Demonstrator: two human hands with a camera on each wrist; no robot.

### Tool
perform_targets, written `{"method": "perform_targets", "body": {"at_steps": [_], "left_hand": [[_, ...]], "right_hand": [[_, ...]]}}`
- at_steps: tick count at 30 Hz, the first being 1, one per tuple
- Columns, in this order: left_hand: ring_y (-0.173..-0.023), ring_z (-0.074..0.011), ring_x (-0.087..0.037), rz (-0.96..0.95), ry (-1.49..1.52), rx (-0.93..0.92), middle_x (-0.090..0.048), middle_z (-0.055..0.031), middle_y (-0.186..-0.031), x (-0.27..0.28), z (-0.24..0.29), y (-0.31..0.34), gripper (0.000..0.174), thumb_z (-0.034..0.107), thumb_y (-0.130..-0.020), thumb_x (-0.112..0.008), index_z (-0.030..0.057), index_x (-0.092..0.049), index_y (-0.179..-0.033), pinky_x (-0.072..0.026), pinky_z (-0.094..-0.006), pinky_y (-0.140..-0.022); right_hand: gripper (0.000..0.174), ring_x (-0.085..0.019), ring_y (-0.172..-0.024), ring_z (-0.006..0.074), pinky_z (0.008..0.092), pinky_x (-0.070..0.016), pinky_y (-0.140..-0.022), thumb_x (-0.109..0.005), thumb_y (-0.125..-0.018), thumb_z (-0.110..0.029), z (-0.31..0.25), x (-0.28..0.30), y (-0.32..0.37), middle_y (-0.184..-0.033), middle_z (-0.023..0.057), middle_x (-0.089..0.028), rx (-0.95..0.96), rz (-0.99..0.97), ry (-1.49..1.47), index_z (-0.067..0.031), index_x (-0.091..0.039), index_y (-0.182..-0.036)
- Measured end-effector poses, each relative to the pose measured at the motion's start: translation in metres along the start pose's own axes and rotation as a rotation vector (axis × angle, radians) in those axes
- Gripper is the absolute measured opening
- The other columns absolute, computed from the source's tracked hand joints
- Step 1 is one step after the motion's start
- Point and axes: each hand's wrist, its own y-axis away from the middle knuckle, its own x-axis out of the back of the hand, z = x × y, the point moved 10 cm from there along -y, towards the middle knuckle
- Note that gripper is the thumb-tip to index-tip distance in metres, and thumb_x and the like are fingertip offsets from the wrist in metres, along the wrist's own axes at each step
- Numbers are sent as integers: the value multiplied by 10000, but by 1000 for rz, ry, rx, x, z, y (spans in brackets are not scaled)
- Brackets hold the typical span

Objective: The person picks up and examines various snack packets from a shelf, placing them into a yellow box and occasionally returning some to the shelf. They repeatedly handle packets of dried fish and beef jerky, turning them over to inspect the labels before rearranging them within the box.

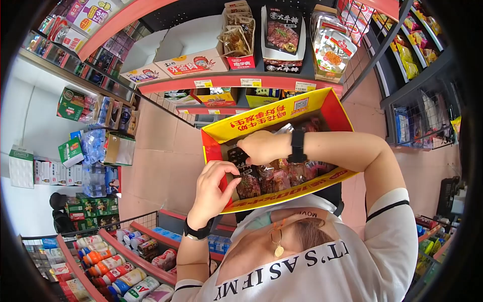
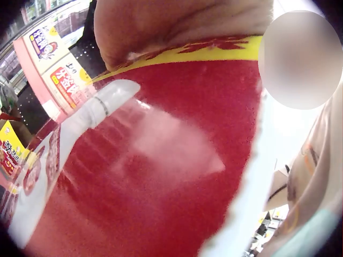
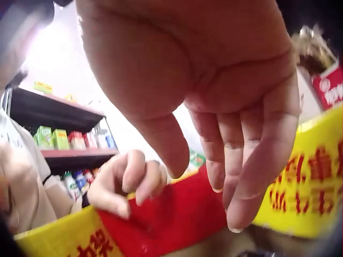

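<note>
Head: packets (image 1: 275, 180) inside box (image 1: 261, 120) | left wrist: red outer wall (image 2: 187, 107) | left hand (image 1: 212, 186), right hand (image 1: 265, 147): fingers parted

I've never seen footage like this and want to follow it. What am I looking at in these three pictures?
No machine here: a person works bare-handed. The wide picture comes from a head-worn camera looking down. The next is from the left wrist, facing a box's red side; the last is from the right wrist, with that hand up close. Wrapped packets lie inside the box. The right hand reaches in over them, nothing plainly in its grip. The left hand is curled at the box's end; whether it holds anything is unclear. Stocked shelves stand around.
</note>
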Motion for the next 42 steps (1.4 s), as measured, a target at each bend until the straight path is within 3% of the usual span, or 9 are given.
{"method": "perform_targets", "body": {"at_steps": [5, 12, 15, 17, 20, 26, 32, 37, 42], "left_hand": [[-854, -268, -576, -33, -6, 12, -621, -68, -857, -2, 1, -1, 167, 14, -699, -682, 56, -581, -826, -454, -349, -766], [-858, -266, -578, -44, -25, 9, -628, -63, -865, -5, 3, -4, 168, 17, -697, -682, 59, -591, -832, -455, -351, -769], [-859, -267, -579, -45, -36, 8, -629, -65, -867, -5, 4, -4, 167, 18, -698, -681, 60, -595, -835, -457, -352, -768], [-860, -268, -579, -46, -46, 6, -630, -66, -867, -5, 5, -4, 168, 18, -698, -681, 61, -597, -838, -457, -353, -767], [-859, -272, -580, -41, -52, 5, -629, -73, -872, -5, 5, -4, 174, 16, -697, -680, 61, -604, -847, -459, -355, -766], [-933, -252, -566, -19, -21, 7, -614, -97, -963, -3, -1, -1, 305, 11, -694, -697, 39, -571, -969, -437, -347, -836], [-1154, -214, -446, 212, 791, 269, -428, -117, -1267, 11, -32, 5, 620, -12, -753, -658, 41, -350, -1288, -390, -343, -942], [-1204, -225, -414, -34, 855, 376, -400, -118, -1323, 8, -36, -2, 675, 287, -837, -635, 16, -287, -1348, -326, -388, -1006], [-1208, -212, -424, -219, 843, 396, -443, -122, -1304, 16, -26, -19, 617, 395, -904, -522, -13, -335, -1327, -318, -357, -1015]], "right_hand": [[472, -563, -970, 381, 426, -465, -804, -689, -723, -195, 54, -31, -16, -1042, 242, -574, -269, 101, -201, 52, -486, -1070], [530, -524, -1062, 368, 400, -421, -900, -692, -732, -189, 54, -39, -23, -1094, 245, -561, -128, 332, -425, 28, -486, -1170], [384, -616, -905, 330, 392, -486, -763, -689, -728, -165, 45, -25, -17, -962, 230, -614, -43, 480, -420, 52, -561, -1018], [301, -658, -668, 276, 359, -510, -602, -680, -736, -149, 41, -46, -18, -788, 200, -631, -148, 167, -810, 62, -579, -925], [189, -634, -506, 234, 334, -492, -491, -618, -748, -86, 41, -46, -20, -661, 167, -619, -105, 248, -710, 65, -584, -857], [178, -648, -547, 223, 343, -493, -514, -511, -743, -28, 10, -16, -14, -672, 166, -633, 1, 76, -488, 58, -586, -879], [143, -595, -508, 182, 322, -444, -501, -561, -817, -83, -21, 59, 36, -631, 108, -589, 142, -120, -447, 26, -568, -909], [129, -571, -507, 63, 206, -389, -461, -562, -865, -108, -8, 111, 68, -642, -4, -588, 271, 19, -814, 3, -582, -929], [261, -596, -501, 75, 158, -382, -417, -608, -860, -138, 4, 152, 93, -716, 36, -629, 446, 207, -1178, 27, -549, -1053]]}}
